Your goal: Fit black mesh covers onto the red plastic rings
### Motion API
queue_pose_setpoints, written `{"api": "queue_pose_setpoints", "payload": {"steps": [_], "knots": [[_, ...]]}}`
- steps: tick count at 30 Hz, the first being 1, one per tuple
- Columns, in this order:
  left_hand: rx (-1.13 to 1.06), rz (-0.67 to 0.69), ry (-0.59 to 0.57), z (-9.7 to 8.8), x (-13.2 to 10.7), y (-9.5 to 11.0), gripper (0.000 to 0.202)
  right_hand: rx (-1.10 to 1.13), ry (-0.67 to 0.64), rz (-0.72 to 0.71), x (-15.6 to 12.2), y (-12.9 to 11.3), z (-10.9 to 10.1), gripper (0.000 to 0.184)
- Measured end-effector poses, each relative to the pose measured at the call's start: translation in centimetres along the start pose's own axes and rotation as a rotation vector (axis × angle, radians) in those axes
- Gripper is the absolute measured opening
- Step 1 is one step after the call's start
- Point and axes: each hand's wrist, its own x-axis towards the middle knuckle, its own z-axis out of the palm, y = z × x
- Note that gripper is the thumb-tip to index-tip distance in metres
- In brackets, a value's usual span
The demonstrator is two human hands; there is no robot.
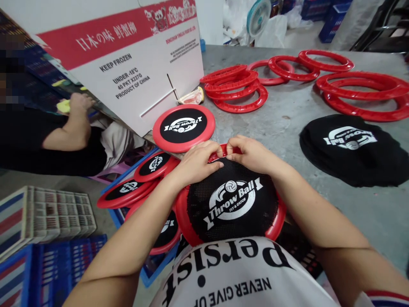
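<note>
— Workshop floor at far left: a person in black (pixel 25 145) sits there, one hand (pixel 80 101) at something small and yellow (pixel 63 106). And beside that?

— Large white cardboard carton with a red printed band (pixel 128 85), then round red-rimmed discs with black centres (pixel 155 166) heaped over a blue plastic crate (pixel 147 279). Another red-rimmed, black-centred disc (pixel 182 128) lies just beside the carton's lower right corner

— Where is the one in hand?

— That round disc of black mesh in a red plastic rim (pixel 234 200) is at the table's near edge, its lower part hidden by the white shirt with black lettering (pixel 252 266)

— How do the hands stand?

— Left hand (pixel 203 160) pinches the far rim between thumb and fingertips; right hand (pixel 254 155) does likewise just beside it, some red showing between them

— How would it handle?

— Light, I'd judge: smooth, fairly stiff rim, perhaps slippery, and softer mesh that would give. Take it by opposite sides of the rim

— Further right?

— Loose red plastic rings (pixel 246 105) on the grey tabletop (pixel 284 140), then limp round black cloth with white print (pixel 354 162), one piece or several, I can't tell
</note>
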Motion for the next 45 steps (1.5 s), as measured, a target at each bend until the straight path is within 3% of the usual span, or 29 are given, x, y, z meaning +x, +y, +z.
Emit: {"api": "queue_pose_setpoints", "payload": {"steps": [8, 16, 26, 45], "knots": [[0.06, -0.047, -0.071, -0.4, 0.9, 0.9, 0.014, 0.036, -0.004, 0.032, 0.2, 0.5, -0.3, 0.007], [-0.011, -0.112, 0.001, -0.4, 0.7, 1.7, 0.016, 0.032, 0.012, 0.079, 0.2, -0.1, -0.7, 0.008], [-0.017, -0.23, 0.185, 1.0, 0.6, 1.5, 0.016, -0.013, 0.074, 0.069, 0.1, -0.2, 0.1, 0.009], [-0.023, -0.332, 0.195, 1.6, 0.8, 1.1, 0.017, -0.155, 0.081, 0.121, 0.3, -0.8, 1.1, 0.014]]}}
